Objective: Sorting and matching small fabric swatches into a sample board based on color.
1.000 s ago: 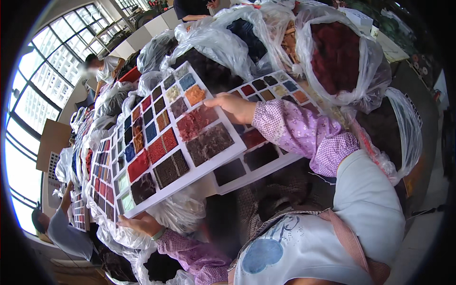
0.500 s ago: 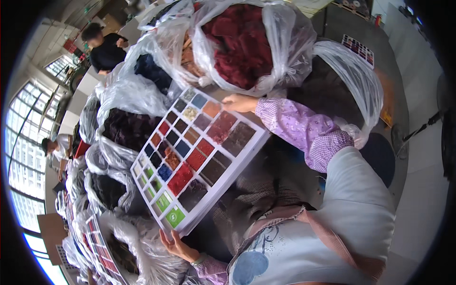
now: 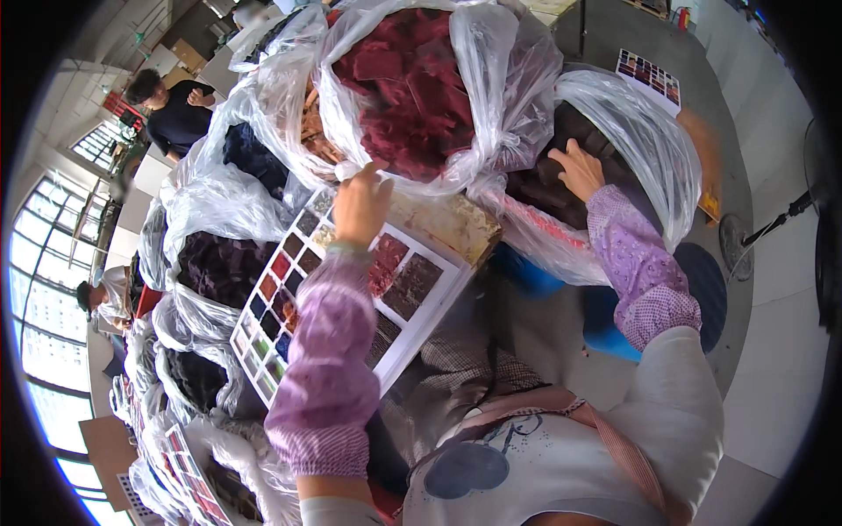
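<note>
My left hand (image 3: 362,208) is closed at the rim of a clear plastic bag (image 3: 340,105), pinching a bit of its whitish film. Deep red fluffy material (image 3: 412,96) fills that bag. Below my left forearm lies a white swatch board (image 3: 419,337) with rows of coloured fuzzy squares; the forearm covers its middle. My right hand (image 3: 581,171) reaches into another clear bag (image 3: 675,167), its fingers apart over dark brown material (image 3: 548,188). Purple patterned sleeves cover both forearms.
A worn, cream-stained box or block (image 3: 456,219) sits beyond the swatch board. More bags with dark material (image 3: 224,267) line the left. Another swatch board (image 3: 649,81) lies at the far right, near a fan (image 3: 737,245). A person in black (image 3: 180,118) stands at the back left.
Both hands have let go of the swatch board. My left hand has moved up to the red material's bag; my right hand has moved right into the brown material's bag.
</note>
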Demonstrator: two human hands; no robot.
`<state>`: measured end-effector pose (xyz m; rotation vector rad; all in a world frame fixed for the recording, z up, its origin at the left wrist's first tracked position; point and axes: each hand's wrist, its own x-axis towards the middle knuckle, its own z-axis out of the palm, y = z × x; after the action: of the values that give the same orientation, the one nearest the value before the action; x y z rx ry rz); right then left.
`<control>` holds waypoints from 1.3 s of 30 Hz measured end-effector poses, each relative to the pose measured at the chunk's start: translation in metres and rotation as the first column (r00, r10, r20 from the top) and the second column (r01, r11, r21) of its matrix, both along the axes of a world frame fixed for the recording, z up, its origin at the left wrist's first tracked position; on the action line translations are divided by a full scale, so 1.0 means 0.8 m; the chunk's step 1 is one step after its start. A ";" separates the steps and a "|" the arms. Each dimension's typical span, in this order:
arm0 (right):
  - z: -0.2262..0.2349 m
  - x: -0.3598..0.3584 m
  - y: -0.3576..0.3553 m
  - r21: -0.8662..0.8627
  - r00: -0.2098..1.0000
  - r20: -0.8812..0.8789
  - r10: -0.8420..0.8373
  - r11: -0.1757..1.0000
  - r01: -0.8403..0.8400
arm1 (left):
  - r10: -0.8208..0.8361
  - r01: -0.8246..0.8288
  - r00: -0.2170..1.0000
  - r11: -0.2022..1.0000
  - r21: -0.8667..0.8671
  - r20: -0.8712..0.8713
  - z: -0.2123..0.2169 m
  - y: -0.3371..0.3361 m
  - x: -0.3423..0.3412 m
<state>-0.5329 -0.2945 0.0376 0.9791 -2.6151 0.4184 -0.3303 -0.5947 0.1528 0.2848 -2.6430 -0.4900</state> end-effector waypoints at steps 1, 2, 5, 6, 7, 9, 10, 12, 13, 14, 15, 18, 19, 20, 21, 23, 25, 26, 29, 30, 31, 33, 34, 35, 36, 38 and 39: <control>-0.001 -0.001 -0.001 0.027 0.998 -0.032 0.054 0.998 -0.053 | 0.112 -0.113 0.992 0.994 0.012 0.065 -0.027 -0.005 -0.038; 0.004 -0.002 0.001 0.039 0.994 -0.062 0.092 0.995 -0.090 | 0.201 -0.201 0.978 0.979 0.005 0.058 -0.053 -0.008 -0.069; 0.034 0.000 0.006 -0.110 0.981 -0.128 0.148 0.981 -0.162 | 0.408 -0.420 0.903 0.904 0.078 0.135 -0.076 -0.015 -0.109; 0.028 -0.006 0.009 -0.149 0.983 -0.171 0.065 0.985 -0.091 | 0.394 -0.408 0.910 0.906 0.113 0.128 -0.087 -0.020 -0.120; 0.021 -0.014 0.017 -0.189 0.978 -0.207 -0.019 0.982 -0.021 | 0.396 -0.406 0.913 0.907 0.116 0.102 -0.086 -0.010 -0.125; 0.023 -0.025 0.025 -0.142 0.990 -0.137 0.031 0.989 -0.051 | 0.415 -0.426 0.903 0.900 0.096 0.114 -0.089 -0.011 -0.134; 0.029 -0.030 0.028 -0.230 0.974 -0.226 -0.021 0.973 -0.032 | 0.425 -0.437 0.899 0.890 0.131 0.109 -0.092 -0.010 -0.143; 0.057 -0.017 0.021 -0.353 0.990 -0.083 -0.112 0.933 0.076 | 0.443 -0.456 0.890 0.870 0.188 0.110 -0.094 -0.007 -0.152; 0.063 -0.011 0.015 -0.331 0.992 0.002 -0.123 0.936 0.117 | 0.447 -0.461 0.888 0.862 0.210 0.113 -0.088 -0.001 -0.151; 0.068 -0.007 0.009 -0.317 0.995 0.006 -0.099 0.944 0.096 | 0.467 -0.472 0.881 0.866 0.163 0.075 -0.084 0.010 -0.149; 0.074 -0.002 0.003 -0.363 0.997 0.011 -0.082 0.928 0.080 | 0.483 -0.484 0.875 0.868 0.114 0.035 -0.080 0.018 -0.147; 0.078 -0.005 -0.005 -0.368 0.999 -0.049 0.000 0.930 -0.018 | 0.391 -0.394 0.909 0.919 -0.012 0.143 -0.098 0.014 -0.159; 0.076 -0.005 -0.003 -0.325 0.994 -0.099 0.038 0.943 -0.068 | 0.300 -0.314 0.930 0.949 0.033 0.210 -0.099 0.013 -0.161; 0.075 -0.004 -0.001 -0.302 1.000 -0.012 0.020 0.953 -0.023 | 0.324 -0.331 0.933 0.944 0.018 0.156 -0.099 0.014 -0.166; 0.074 -0.004 0.004 -0.303 1.000 -0.022 0.019 0.953 -0.025 | 0.323 -0.329 0.935 0.944 0.020 0.146 -0.095 0.012 -0.171; 0.069 -0.008 0.022 -0.413 0.993 -0.067 -0.092 0.909 0.056 | 0.320 -0.335 0.937 0.937 -0.098 -0.142 -0.059 0.016 -0.161; 0.070 -0.004 0.036 -0.401 0.991 -0.063 -0.118 0.912 0.084 | 0.382 -0.439 0.872 0.887 -0.143 -0.305 -0.039 -0.013 -0.173; 0.070 -0.003 0.042 -0.403 0.985 -0.120 -0.123 0.913 0.065 | 0.496 -0.534 0.827 0.841 -0.092 -0.266 -0.036 -0.030 -0.182; 0.069 -0.001 0.048 -0.516 0.965 -0.183 -0.189 0.854 0.069 | 0.657 -0.655 0.753 0.754 0.045 -0.038 -0.043 -0.079 -0.202; 0.072 0.003 0.047 -0.411 0.987 -0.014 -0.161 0.901 0.140 | 0.668 -0.687 0.726 0.715 0.128 0.161 -0.048 -0.097 -0.201; 0.071 0.009 0.042 -0.409 0.991 -0.012 -0.132 0.905 0.116 | 0.669 -0.693 0.721 0.695 0.193 0.180 -0.046 -0.104 -0.194; 0.072 0.013 0.033 -0.139 0.992 -0.063 -0.106 0.986 0.097 | 0.670 -0.668 0.735 0.688 0.284 0.105 -0.044 -0.111 -0.187; 0.071 0.010 0.032 -0.257 0.977 -0.175 -0.122 0.964 0.074 | 0.647 -0.615 0.762 0.722 0.319 0.005 -0.040 -0.113 -0.181; 0.075 0.002 0.048 -0.365 0.946 -0.278 -0.166 0.929 0.056 | 0.625 -0.585 0.777 0.759 0.288 -0.069 -0.023 -0.094 -0.189; 0.073 -0.008 0.055 -0.251 0.950 -0.289 -0.119 0.967 0.045 | 0.548 -0.494 0.815 0.828 0.267 -0.190 -0.012 -0.084 -0.190; 0.058 -0.026 0.082 -0.109 0.955 -0.271 -0.123 0.989 0.096 | 0.418 -0.420 0.807 0.903 0.092 -0.417 -0.003 -0.069 -0.199; 0.067 -0.034 0.093 -0.092 0.944 -0.269 -0.192 0.981 0.173 | 0.329 -0.331 0.826 0.940 0.078 -0.458 0.018 -0.057 -0.193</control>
<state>-0.5598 -0.2200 0.0910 0.7076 -2.3935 0.2967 -0.4843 -0.6401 0.1671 0.5408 -2.0675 -0.3776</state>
